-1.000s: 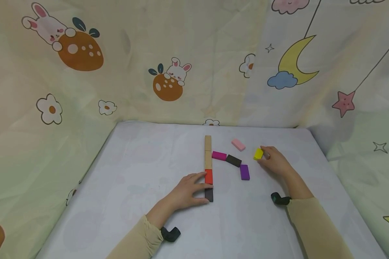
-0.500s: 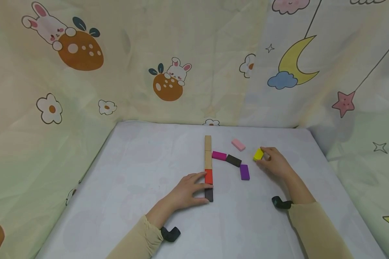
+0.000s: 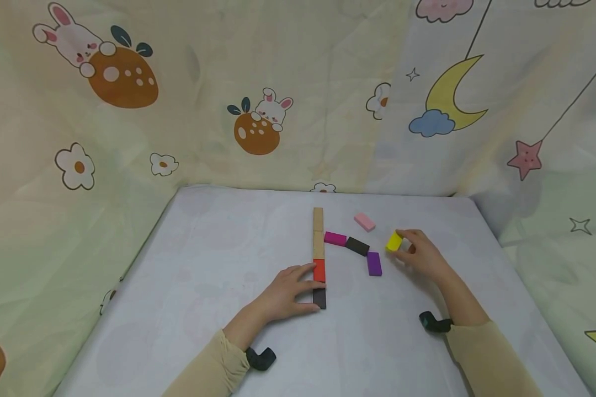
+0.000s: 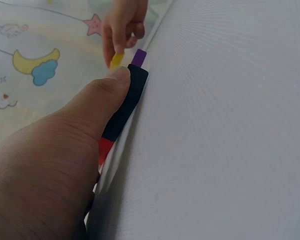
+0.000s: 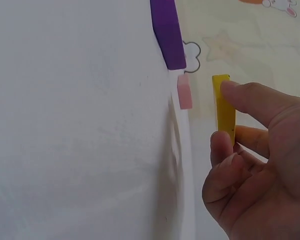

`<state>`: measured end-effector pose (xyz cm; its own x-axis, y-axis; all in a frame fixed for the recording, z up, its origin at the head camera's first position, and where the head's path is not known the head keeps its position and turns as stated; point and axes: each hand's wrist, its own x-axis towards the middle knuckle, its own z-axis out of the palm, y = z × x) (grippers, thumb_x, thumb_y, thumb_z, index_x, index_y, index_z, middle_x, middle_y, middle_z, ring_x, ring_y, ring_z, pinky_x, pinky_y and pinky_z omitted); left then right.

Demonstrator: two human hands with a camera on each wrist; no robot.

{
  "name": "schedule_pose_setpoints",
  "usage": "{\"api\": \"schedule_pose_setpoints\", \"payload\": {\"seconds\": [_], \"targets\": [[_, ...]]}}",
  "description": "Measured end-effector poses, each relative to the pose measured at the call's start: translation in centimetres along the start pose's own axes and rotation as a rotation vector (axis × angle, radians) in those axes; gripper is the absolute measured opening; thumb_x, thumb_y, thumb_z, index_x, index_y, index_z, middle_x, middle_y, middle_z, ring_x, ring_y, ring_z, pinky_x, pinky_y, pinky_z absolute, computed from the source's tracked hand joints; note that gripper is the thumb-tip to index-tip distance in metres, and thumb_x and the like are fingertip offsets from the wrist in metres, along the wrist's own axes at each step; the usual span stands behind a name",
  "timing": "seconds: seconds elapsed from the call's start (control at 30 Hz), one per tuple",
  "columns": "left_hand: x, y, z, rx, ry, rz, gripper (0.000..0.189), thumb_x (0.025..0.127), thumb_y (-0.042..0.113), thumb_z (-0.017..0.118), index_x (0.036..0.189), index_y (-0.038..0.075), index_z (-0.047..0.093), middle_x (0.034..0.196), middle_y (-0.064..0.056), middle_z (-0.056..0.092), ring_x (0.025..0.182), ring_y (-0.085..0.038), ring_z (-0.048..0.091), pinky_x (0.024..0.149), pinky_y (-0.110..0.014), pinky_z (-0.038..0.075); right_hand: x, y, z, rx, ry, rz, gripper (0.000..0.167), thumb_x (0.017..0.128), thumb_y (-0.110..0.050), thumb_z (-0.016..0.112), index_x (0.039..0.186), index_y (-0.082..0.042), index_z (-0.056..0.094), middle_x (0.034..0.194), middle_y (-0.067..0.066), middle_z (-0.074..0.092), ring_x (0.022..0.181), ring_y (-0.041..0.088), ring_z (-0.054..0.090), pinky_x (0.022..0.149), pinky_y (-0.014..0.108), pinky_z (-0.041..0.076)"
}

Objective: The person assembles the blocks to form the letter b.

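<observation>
White worktop (image 3: 203, 248), lower frame: left grip (image 3: 287, 293) spread, touching red block (image 3: 320, 273); right grip (image 3: 424, 257) pinches yellow block (image 3: 394, 241); low swing could knock purple block (image 3: 374, 264).

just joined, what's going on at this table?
A person's right hand pinches a yellow block. Their left hand touches the red block and dark end block of a column. To its right, a magenta block, black block and purple block form a bent row; a pink block lies apart beyond them.

Booth-like corner, cartoon-print cloth walls (image 3: 323, 66)
</observation>
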<state>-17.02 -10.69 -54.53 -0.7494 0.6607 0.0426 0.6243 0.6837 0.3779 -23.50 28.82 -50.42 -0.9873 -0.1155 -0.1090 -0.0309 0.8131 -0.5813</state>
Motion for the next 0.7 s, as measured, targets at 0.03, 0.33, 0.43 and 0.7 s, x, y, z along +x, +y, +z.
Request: {"api": "schedule_pose_setpoints", "payload": {"seconds": [0.03, 0.33, 0.43, 0.7], "targets": [[0.0, 0.0, 0.0, 0.000, -0.002, -0.001, 0.056, 0.089, 0.061, 0.061, 0.141, 0.054, 0.044, 0.163, 0.005, 0.025, 0.145, -0.024, 0.030, 0.117, -0.052, 0.031, -0.1, -0.1, 0.1, 0.003, 0.000, 0.000, 0.074, 0.092, -0.043, 0.068, 0.152, -0.014, 0.037, 0.150, 0.021, 0.034, 0.100, 0.029, 0.048, 0.070, 0.028, 0.049], [0.1, 0.0, 0.1, -0.007, -0.017, -0.016, 0.056, 0.089, 0.062, 0.061, 0.141, 0.055, 0.043, 0.163, 0.006, 0.023, 0.146, -0.023, 0.030, 0.117, -0.052, 0.030, -1.7, -0.9, 0.7, 0.026, -0.001, -0.045, 0.069, 0.091, -0.036, 0.071, 0.149, -0.012, 0.042, 0.147, 0.019, 0.038, 0.091, 0.025, 0.048, 0.064, 0.027, 0.050], [0.1, 0.0, 0.0, -0.010, -0.021, -0.020, 0.056, 0.089, 0.062, 0.061, 0.141, 0.055, 0.043, 0.164, 0.006, 0.023, 0.146, -0.023, 0.029, 0.117, -0.052, 0.030, -2.1, -1.2, 1.0, 0.027, 0.001, -0.046, 0.070, 0.089, -0.039, 0.072, 0.148, -0.014, 0.043, 0.145, 0.017, 0.040, 0.090, 0.024, 0.048, 0.063, 0.025, 0.051], [0.0, 0.1, -0.1, -0.012, -0.019, -0.023, 0.056, 0.088, 0.061, 0.062, 0.141, 0.054, 0.044, 0.163, 0.005, 0.024, 0.146, -0.023, 0.029, 0.117, -0.052, 0.030, -3.7, -2.0, 2.1, 0.068, -0.009, -0.088, 0.065, 0.086, -0.032, 0.076, 0.142, -0.014, 0.048, 0.139, 0.014, 0.045, 0.085, 0.022, 0.049, 0.061, 0.021, 0.050]]}}
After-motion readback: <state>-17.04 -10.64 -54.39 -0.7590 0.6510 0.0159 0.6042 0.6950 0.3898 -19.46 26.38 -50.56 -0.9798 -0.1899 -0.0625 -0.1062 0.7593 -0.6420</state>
